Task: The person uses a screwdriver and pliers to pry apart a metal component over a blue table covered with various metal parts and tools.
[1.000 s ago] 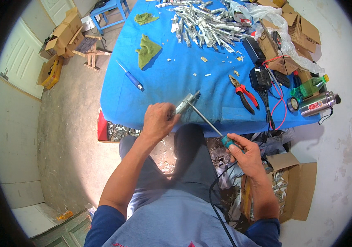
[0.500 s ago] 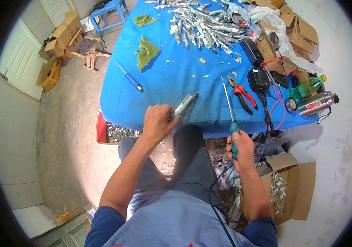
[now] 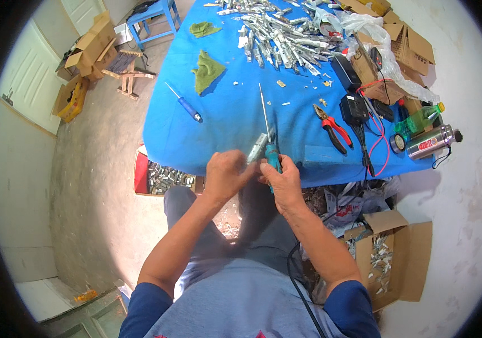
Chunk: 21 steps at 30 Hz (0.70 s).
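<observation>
My left hand (image 3: pixel 227 174) grips a small silver metal part (image 3: pixel 257 149) at the near edge of the blue table (image 3: pixel 224 121). My right hand (image 3: pixel 281 180) holds a screwdriver (image 3: pixel 267 132) by its teal handle, its long shaft pointing away over the table. Both hands are close together, nearly touching, just in front of my lap. What the screwdriver touches cannot be made out.
A heap of silver metal parts (image 3: pixel 277 31) lies at the table's far end. Red pliers (image 3: pixel 332 128), a blue screwdriver (image 3: pixel 184 103), green rags (image 3: pixel 207 69), black chargers with wires (image 3: pixel 355 107), a metal flask (image 3: pixel 429 142) and cardboard boxes (image 3: pixel 393 262) surround me.
My right hand has swung the screwdriver from low at my right up and leftward, until it meets my left hand. The shaft now points away over the table. My left hand kept the metal part.
</observation>
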Each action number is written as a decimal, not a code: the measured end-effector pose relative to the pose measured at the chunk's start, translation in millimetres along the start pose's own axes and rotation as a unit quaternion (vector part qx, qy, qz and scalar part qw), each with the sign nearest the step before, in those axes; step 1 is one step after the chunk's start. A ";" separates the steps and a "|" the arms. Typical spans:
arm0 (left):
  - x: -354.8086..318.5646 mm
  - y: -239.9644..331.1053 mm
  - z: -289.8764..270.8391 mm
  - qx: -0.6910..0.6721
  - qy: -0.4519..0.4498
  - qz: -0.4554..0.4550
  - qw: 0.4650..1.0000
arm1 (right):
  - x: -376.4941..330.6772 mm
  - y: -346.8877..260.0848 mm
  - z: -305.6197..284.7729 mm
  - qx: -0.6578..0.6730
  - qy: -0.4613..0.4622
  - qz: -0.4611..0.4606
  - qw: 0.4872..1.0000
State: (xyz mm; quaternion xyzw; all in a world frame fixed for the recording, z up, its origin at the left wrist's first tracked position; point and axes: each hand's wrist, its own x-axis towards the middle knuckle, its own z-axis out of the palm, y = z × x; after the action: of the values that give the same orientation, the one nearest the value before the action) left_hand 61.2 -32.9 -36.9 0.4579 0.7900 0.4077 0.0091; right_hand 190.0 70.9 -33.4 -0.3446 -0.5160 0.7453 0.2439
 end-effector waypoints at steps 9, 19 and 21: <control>-22.8 25.2 13.8 0.023 0.017 0.024 0.999 | -4.0 13.5 0.7 0.043 0.017 -0.032 0.998; -35.8 31.7 -3.4 -0.174 -0.180 -0.091 0.964 | 1.5 -24.6 -29.4 0.104 -0.107 0.008 0.989; -37.3 25.9 -2.4 -0.238 -0.203 -0.137 0.940 | 1.8 -25.8 -32.8 0.085 -0.119 0.002 0.989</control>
State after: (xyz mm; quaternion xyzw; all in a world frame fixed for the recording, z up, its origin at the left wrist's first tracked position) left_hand 100.5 -55.3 -31.8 0.4031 0.7061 0.4768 0.3340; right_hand 214.2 100.9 -17.1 -0.2327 -0.4754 0.8226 0.2080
